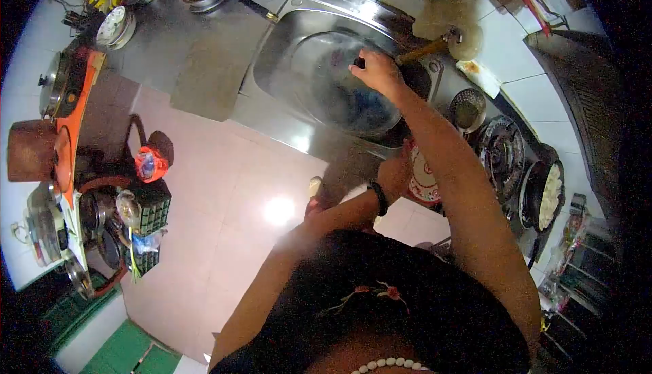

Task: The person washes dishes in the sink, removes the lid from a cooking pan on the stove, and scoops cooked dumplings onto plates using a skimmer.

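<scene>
Glass lid, over the sink; our right hand, fingers clamped on its knob. Sink's near side: our left hand, finger state we cannot tell; patterned plate, part-blocked by right forearm. Sink's right: skimmer, burner.

Right now, from where I'm standing, not one word, number, brand or sign can be read anywhere in this room.
</scene>
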`<state>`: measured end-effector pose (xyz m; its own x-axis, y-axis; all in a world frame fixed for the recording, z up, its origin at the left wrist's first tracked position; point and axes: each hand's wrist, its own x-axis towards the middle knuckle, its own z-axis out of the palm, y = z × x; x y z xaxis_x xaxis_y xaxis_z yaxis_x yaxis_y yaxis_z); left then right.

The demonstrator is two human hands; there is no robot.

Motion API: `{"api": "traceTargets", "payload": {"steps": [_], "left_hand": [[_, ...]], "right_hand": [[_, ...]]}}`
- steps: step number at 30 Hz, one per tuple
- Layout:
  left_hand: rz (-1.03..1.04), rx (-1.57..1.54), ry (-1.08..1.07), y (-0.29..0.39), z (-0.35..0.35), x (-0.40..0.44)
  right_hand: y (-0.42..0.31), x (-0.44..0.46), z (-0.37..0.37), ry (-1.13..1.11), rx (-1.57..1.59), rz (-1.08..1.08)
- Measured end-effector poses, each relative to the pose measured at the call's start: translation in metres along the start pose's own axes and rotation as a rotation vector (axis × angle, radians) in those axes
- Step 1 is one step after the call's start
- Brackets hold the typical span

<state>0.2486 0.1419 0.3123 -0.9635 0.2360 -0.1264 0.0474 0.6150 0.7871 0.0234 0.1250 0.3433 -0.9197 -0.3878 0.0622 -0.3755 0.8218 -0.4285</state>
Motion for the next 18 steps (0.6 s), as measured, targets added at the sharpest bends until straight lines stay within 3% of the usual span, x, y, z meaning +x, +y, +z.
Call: {"api": "traceTargets", "payload": {"steps": [3,8,12,14,17,18], "left_hand": [[0.089,0.011,-0.12,0.002,-0.019,0.001],[0.35,-0.098,0.185,-0.013,-0.002,-0.006],[0.304,-0.253,0.11,-0.012,-0.012,-0.009],[0.216,-0.219,0.039,-0.043,0.04,-0.013],[0.344,-0.326,0.048,-0.028,0.014,-0.011],[0.305,-0.201,-0.019,-0.017,-0.003,-0.009]], "right_hand": [[0.016,0.006,0.03,-0.057,-0.078,0.093],[0.035,0.005,0.069,-0.149,-0.211,0.208],[0.046,-0.001,0.083,-0.185,-0.298,0.203],[0.053,-0.006,0.092,-0.135,-0.251,0.175],[0.063,-0.015,0.11,-0.056,-0.141,0.153],[0.061,-0.013,0.106,-0.112,-0.198,0.166]]}}
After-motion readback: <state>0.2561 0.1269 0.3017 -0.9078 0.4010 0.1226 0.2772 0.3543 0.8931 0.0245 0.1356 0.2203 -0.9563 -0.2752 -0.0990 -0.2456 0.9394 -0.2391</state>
